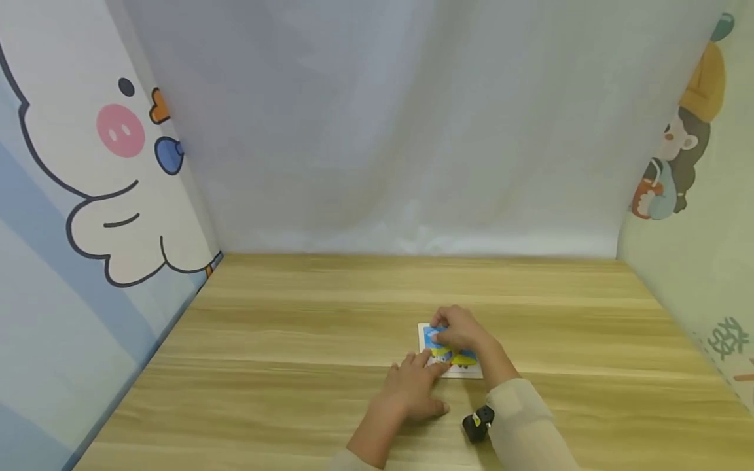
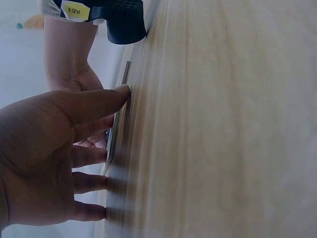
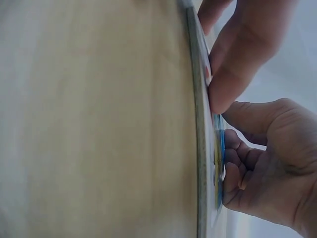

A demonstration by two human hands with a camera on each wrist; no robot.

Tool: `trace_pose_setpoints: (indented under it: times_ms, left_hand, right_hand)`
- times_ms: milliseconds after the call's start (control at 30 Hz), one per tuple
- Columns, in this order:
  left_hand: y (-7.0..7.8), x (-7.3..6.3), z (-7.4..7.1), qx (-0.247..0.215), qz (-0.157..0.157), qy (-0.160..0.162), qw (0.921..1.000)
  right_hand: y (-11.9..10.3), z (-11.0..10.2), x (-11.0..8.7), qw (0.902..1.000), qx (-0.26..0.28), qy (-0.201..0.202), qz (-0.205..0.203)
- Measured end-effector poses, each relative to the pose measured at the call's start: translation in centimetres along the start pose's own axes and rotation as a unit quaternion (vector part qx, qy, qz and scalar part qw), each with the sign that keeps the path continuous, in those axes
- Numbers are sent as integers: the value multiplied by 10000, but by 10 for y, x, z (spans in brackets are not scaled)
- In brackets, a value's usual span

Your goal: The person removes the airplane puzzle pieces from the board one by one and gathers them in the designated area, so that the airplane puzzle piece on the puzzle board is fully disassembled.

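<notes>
A small flat white-edged board [image 1: 421, 337] with a blue and yellow picture lies on the table; it looks like a puzzle board. My left hand [image 1: 410, 386] reaches its near left edge with spread fingers, fingertips resting on the board and the tabletop. Above the picture, my right hand [image 1: 462, 329] has its fingers curled and its thumb down on the blue part. In the right wrist view, the right thumb and fingertips [image 3: 229, 191] meet a thin blue puzzle piece [image 3: 221, 141] at the board's surface. The right hand hides much of the picture.
A black wrist camera [image 1: 477, 424] sits at the right cuff, low over the wooden table [image 1: 283, 340]. A grey-white curtain [image 1: 383, 131] hangs behind the table. Printed cartoon panels stand at the left [image 1: 59, 229] and right [image 1: 695, 275].
</notes>
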State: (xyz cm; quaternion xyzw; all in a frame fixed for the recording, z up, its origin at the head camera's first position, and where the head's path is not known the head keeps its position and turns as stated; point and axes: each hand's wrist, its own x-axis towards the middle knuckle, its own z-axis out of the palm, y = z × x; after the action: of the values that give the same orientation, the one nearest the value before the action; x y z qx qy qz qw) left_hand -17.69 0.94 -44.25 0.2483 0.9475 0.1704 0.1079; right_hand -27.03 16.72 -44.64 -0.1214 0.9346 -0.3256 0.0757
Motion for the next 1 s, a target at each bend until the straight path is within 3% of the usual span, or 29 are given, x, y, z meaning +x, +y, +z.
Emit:
trace_pose_setpoints:
  times_ms: [233,467,733,1000]
  left_hand:
    - [2,-1,-2,-220,-44,-29,9997]
    - [2,0,-4,-114,-62,-26,9999]
    - [3,0,-8,-70,-54,97,9999]
    - [3,-3,-6,-159,-67,137,9998]
  right_hand:
    - [-4,-2,-2,9998,27,-23,202]
    - [-6,-2,-2,9979,546,22,335]
    - [-3,-3,1,9894,1436,92,172]
    - [4,-4,-6,9841,1748,310,41]
